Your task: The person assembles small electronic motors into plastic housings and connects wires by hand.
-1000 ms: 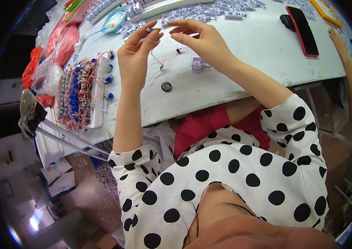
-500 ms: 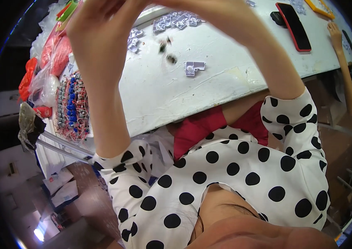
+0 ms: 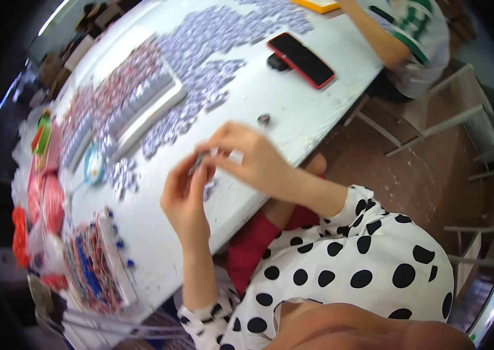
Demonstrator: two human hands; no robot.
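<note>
My left hand (image 3: 184,192) is raised over the near part of the table, its thumb and fingers pinching a small dark grey part (image 3: 198,161). Against it, fingertips meeting, is my right hand (image 3: 253,160). A small white piece (image 3: 236,156) shows between the right fingers; its exact kind is blurred. Partly behind the left hand, a pale lilac plastic housing (image 3: 208,189) lies on the table. Farther right on the tabletop sits a small dark round part (image 3: 264,119).
Many lilac plastic housings (image 3: 200,44) cover the far table (image 3: 317,111). A white tray (image 3: 159,108) holds rows of parts. Wired small motors (image 3: 92,262) lie at left, near pink bags (image 3: 46,198). A red-edged phone (image 3: 302,60) stands right; beyond is another person's arm (image 3: 375,38).
The view has swung, showing more of the far table. My hands, at the top edge before, are now mid-picture with their fingertips together. The other person's arm has changed position.
</note>
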